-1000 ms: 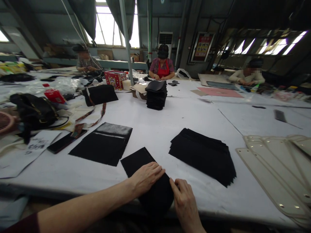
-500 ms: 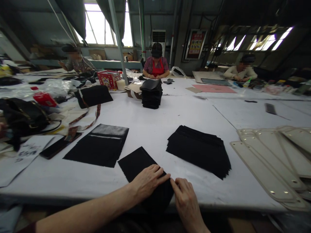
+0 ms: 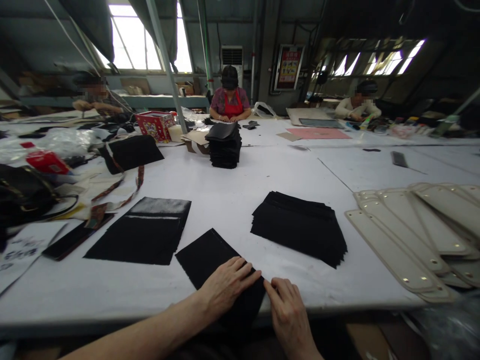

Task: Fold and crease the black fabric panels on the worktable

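Here the left hand [image 3: 224, 286] lies flat, grip unclosed, on a black sheet [image 3: 206, 254]; right hand [image 3: 288, 311] touches its edge, grip unclear.

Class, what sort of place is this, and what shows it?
Probably a workshop or small factory: a pile of black sheets and overlapping pale panels lie on a big white table, with a person in a red apron at its far side.

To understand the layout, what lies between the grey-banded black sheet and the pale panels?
In the head view, the fanned black pile lies there; nearer the person, the black piece under the left hand sits partly between them.
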`<state>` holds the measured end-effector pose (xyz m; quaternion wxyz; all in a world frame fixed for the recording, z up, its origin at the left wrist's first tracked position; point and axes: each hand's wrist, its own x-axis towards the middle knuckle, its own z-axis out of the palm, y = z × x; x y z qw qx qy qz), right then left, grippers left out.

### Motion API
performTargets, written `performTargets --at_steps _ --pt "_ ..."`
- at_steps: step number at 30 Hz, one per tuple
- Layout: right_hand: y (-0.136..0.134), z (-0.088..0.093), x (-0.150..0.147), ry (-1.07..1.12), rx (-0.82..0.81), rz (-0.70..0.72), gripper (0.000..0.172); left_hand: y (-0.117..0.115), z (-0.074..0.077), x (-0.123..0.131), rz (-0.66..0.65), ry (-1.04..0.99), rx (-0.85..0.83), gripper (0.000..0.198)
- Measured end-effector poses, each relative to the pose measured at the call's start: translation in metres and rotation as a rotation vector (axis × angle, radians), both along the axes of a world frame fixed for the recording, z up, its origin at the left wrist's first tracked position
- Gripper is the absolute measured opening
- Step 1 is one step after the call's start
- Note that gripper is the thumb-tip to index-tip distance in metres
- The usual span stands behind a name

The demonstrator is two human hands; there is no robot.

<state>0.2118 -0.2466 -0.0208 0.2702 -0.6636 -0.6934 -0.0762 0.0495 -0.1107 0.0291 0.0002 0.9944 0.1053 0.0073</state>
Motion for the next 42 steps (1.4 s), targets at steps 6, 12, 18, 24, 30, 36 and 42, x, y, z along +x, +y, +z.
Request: performTargets --at_steps 6,12,18,24,30,36,42 --pt "-0.009 0.0 0.006 0.141 0.023 -0.032 0.033 -0.002 0.0 0.001 -0.01 0.001 0.005 0.054" --pt "0.002 0.003 0.013 0.41 0.024 -0.066 0.04 -0.003 -0.003 0.0 0.003 0.001 0.021 0.058" --pt "0.003 0.003 0.003 0.093 -0.078 -0.083 0.048 -0.006 -0.01 -0.001 0.009 -0.032 0.038 0.05" --pt "0.0 0.007 -0.004 -0.171 -0.095 -0.069 0.052 0.01 -0.008 -0.014 0.015 -0.041 -0.003 0.05" --pt "0.008 0.004 0.001 -0.162 -0.079 -0.063 0.054 0.037 0.001 -0.021 0.22 -0.075 -0.048 0.038" --pt "0.036 0.022 0.012 0.075 -0.224 -0.14 0.03 0.039 0.008 0.0 0.359 -0.06 -0.158 0.017" --pt "0.064 -0.006 -0.003 0.002 0.023 -0.055 0.061 0.027 -0.004 0.014 0.362 0.006 -0.273 0.028"
